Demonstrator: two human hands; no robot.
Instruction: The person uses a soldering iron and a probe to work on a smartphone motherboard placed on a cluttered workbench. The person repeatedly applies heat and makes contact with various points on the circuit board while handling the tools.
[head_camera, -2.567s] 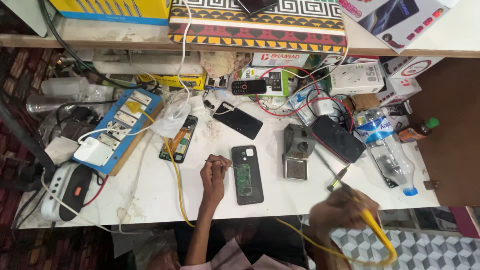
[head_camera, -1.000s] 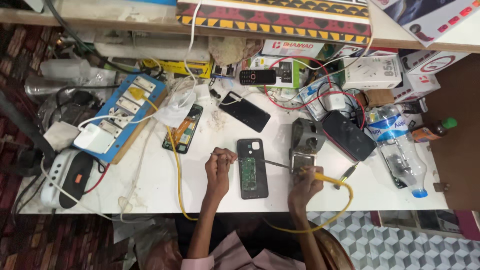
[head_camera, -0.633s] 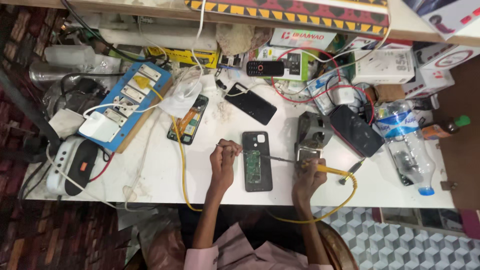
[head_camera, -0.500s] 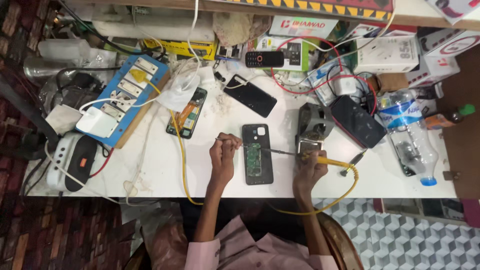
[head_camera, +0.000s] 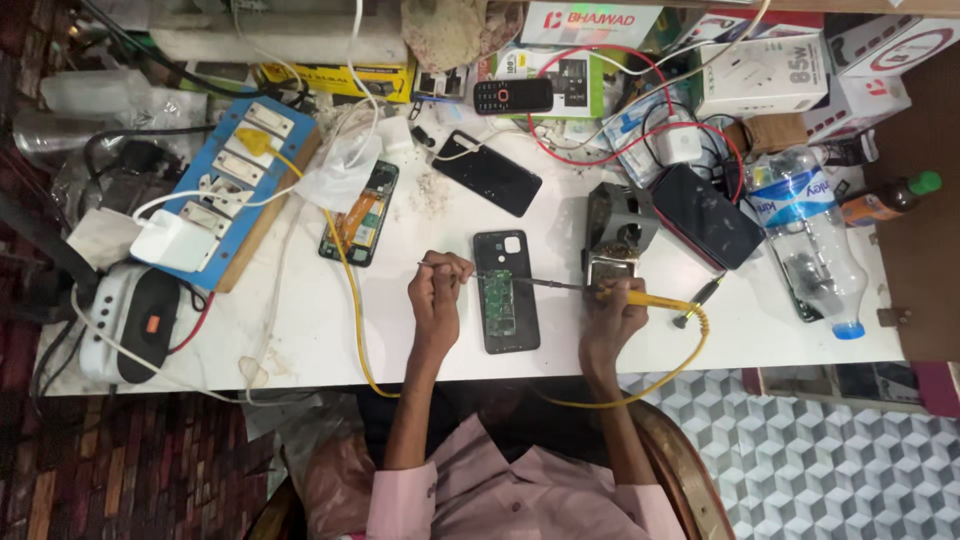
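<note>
The opened black phone with its green circuit board showing (head_camera: 506, 291) is lying near the white tabletop's (head_camera: 300, 330) front edge, its long axis running front to back, camera end pointing away. The left hand (head_camera: 437, 292) is pinching a thin wire (head_camera: 432, 264) just beside it. The right hand (head_camera: 612, 312) is gripping a yellow-handled soldering iron (head_camera: 640, 296), tip pointing left at the board. Bare tabletop is lying open to the left.

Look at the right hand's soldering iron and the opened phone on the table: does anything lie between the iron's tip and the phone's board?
Nothing visible does. The right hand holds the yellow soldering iron, whose thin tip reaches straight across bare table to the opened phone. The left hand holds a thin wire to the phone's other edge.
</note>
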